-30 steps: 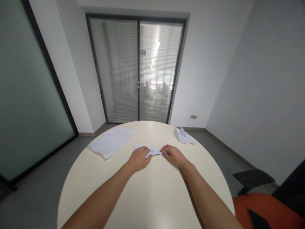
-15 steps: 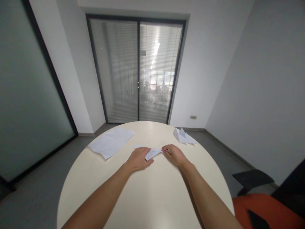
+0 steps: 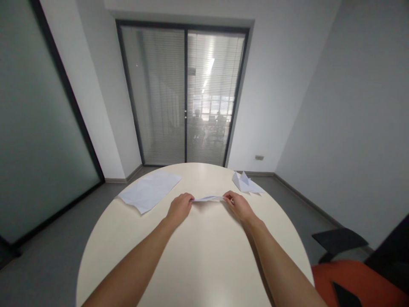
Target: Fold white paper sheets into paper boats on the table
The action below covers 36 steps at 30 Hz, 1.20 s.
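Observation:
A narrow strip of folded white paper (image 3: 208, 198) stretches between my two hands, seen nearly edge-on just over the table. My left hand (image 3: 180, 208) pinches its left end between thumb and fingers. At the other end, my right hand (image 3: 238, 204) is closed on the paper in the same way. Both ends of the paper are partly hidden by the fingers. Beyond my right hand lies a folded paper piece (image 3: 246, 184) with pointed peaks. To the left of my left hand is a flat, creased sheet of white paper (image 3: 150, 190).
The round cream table (image 3: 198, 256) has its curved far edge close beyond the papers. An office chair with an orange seat (image 3: 354, 281) and a black armrest (image 3: 340, 237) stands at the right. Glass doors with blinds (image 3: 183, 96) are behind the table.
My left hand has gone from lying spread over the paper to pinching its left end. The paper has turned from flat to nearly edge-on. My right hand has shifted slightly right, still gripping.

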{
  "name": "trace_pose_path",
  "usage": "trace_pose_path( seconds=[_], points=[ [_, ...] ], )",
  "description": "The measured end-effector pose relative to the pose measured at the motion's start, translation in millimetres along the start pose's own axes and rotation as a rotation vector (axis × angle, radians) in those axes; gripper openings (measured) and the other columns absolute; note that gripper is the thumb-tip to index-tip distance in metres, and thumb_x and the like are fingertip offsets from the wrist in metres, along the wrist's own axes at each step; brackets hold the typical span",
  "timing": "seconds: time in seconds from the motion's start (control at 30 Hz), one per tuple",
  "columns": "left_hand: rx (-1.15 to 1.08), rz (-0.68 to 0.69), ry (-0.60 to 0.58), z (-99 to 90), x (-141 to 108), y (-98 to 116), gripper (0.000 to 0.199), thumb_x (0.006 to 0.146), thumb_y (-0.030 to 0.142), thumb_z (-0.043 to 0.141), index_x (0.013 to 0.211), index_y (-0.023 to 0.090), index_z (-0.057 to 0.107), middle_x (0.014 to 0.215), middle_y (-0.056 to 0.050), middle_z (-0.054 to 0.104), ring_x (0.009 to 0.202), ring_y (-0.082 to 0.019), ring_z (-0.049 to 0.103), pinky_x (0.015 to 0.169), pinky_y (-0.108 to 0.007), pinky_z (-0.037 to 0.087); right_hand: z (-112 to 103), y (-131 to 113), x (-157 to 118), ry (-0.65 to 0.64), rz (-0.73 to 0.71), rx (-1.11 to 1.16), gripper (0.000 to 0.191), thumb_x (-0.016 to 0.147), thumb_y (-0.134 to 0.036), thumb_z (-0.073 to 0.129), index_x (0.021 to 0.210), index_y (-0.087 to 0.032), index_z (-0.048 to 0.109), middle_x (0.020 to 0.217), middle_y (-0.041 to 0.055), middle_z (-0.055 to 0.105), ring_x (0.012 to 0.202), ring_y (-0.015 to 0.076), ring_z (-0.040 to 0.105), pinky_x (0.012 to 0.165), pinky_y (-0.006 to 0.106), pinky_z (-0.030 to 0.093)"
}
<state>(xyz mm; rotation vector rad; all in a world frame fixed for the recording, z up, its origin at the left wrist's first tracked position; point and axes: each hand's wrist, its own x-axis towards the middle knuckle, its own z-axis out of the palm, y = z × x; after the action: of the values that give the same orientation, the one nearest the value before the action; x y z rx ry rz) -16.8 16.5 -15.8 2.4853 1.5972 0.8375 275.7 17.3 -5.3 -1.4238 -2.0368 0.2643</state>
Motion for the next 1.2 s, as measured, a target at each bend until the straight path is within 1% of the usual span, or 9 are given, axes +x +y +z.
trace_pose_path(
  seconds=[0.1, 0.23, 0.33, 0.43, 0.57, 0.73, 0.9, 1.07, 1.2],
  points=[
    [-0.028, -0.034, 0.015, -2.9, 1, 1, 0.018, 0.094, 0.019, 0.050, 0.100, 0.022, 0.067, 0.102, -0.003, 0.070, 0.096, -0.018, 0.063, 0.085, -0.028, 0.045, 1, 2, 0, 0.023, 0.007, 0.036, 0.020, 0.093, -0.036, 0.049, 0.097, -0.021, 0.064, 0.089, 0.0049, 0.071, 0.080, 0.0194, 0.064, 0.071, 0.029, 0.044],
    [-0.087, -0.075, 0.049, -5.9, 2, 4, 0.016, 0.095, 0.023, 0.052, 0.102, 0.022, 0.066, 0.104, -0.003, 0.071, 0.096, -0.017, 0.064, 0.083, -0.026, 0.045, 2, 5, 1, 0.040, 0.022, 0.118, 0.022, 0.092, -0.037, 0.051, 0.096, -0.020, 0.064, 0.089, 0.0054, 0.071, 0.080, 0.0192, 0.064, 0.073, 0.029, 0.045],
    [-0.128, -0.119, 0.069, -6.0, 3, 5, 0.016, 0.095, 0.024, 0.053, 0.105, 0.022, 0.066, 0.105, -0.003, 0.072, 0.096, -0.018, 0.065, 0.083, -0.027, 0.046, 3, 7, 2, 0.034, 0.035, 0.161, 0.024, 0.091, -0.038, 0.052, 0.097, -0.019, 0.064, 0.088, 0.0054, 0.071, 0.080, 0.0191, 0.064, 0.073, 0.030, 0.045],
    [-0.161, -0.175, 0.083, -4.3, 5, 3, 0.018, 0.093, 0.025, 0.056, 0.108, 0.022, 0.065, 0.098, -0.003, 0.073, 0.089, -0.019, 0.066, 0.079, -0.028, 0.047, 3, 7, 2, 0.016, 0.045, 0.157, 0.025, 0.090, -0.038, 0.052, 0.101, -0.019, 0.065, 0.085, 0.0044, 0.071, 0.077, 0.0187, 0.063, 0.072, 0.029, 0.046],
    [-0.192, -0.225, 0.092, -1.2, 7, -1, 0.018, 0.090, 0.023, 0.060, 0.106, 0.021, 0.067, 0.090, -0.003, 0.073, 0.080, -0.018, 0.066, 0.075, -0.027, 0.048, 3, 5, 1, -0.015, 0.065, 0.158, 0.028, 0.088, -0.036, 0.053, 0.104, -0.018, 0.067, 0.081, 0.0040, 0.072, 0.073, 0.0181, 0.063, 0.070, 0.029, 0.047],
    [-0.209, -0.171, 0.106, 2.8, 6, -5, 0.017, 0.088, 0.018, 0.060, 0.102, 0.019, 0.070, 0.099, -0.005, 0.073, 0.084, -0.017, 0.066, 0.083, -0.028, 0.048, 5, 4, 1, -0.046, 0.101, 0.159, 0.029, 0.085, -0.032, 0.057, 0.103, -0.015, 0.072, 0.090, 0.0083, 0.074, 0.078, 0.0196, 0.066, 0.073, 0.029, 0.049],
    [-0.166, -0.164, 0.098, 5.6, 6, -6, 0.017, 0.088, 0.015, 0.060, 0.101, 0.019, 0.070, 0.100, -0.004, 0.072, 0.088, -0.016, 0.066, 0.085, -0.027, 0.048, 7, 4, 1, -0.068, 0.104, 0.106, 0.032, 0.084, -0.030, 0.059, 0.109, -0.016, 0.073, 0.092, 0.0085, 0.075, 0.078, 0.0200, 0.067, 0.075, 0.029, 0.050],
    [-0.091, -0.134, 0.054, 1.5, 4, 0, 0.016, 0.091, 0.014, 0.057, 0.100, 0.020, 0.069, 0.100, -0.004, 0.072, 0.092, -0.017, 0.065, 0.086, -0.027, 0.046, 5, -1, 0, -0.083, 0.066, 0.038, 0.034, 0.085, -0.027, 0.057, 0.113, -0.016, 0.073, 0.097, 0.0099, 0.076, 0.081, 0.0209, 0.068, 0.077, 0.030, 0.050],
    [0.005, -0.111, -0.008, -3.5, 2, 5, 0.019, 0.093, 0.016, 0.054, 0.100, 0.021, 0.070, 0.100, -0.004, 0.072, 0.096, -0.019, 0.064, 0.086, -0.028, 0.044, 3, -5, -1, -0.090, 0.028, -0.035, 0.035, 0.086, -0.026, 0.055, 0.113, -0.015, 0.074, 0.101, 0.0118, 0.076, 0.085, 0.0226, 0.069, 0.080, 0.030, 0.049]
  ],
)
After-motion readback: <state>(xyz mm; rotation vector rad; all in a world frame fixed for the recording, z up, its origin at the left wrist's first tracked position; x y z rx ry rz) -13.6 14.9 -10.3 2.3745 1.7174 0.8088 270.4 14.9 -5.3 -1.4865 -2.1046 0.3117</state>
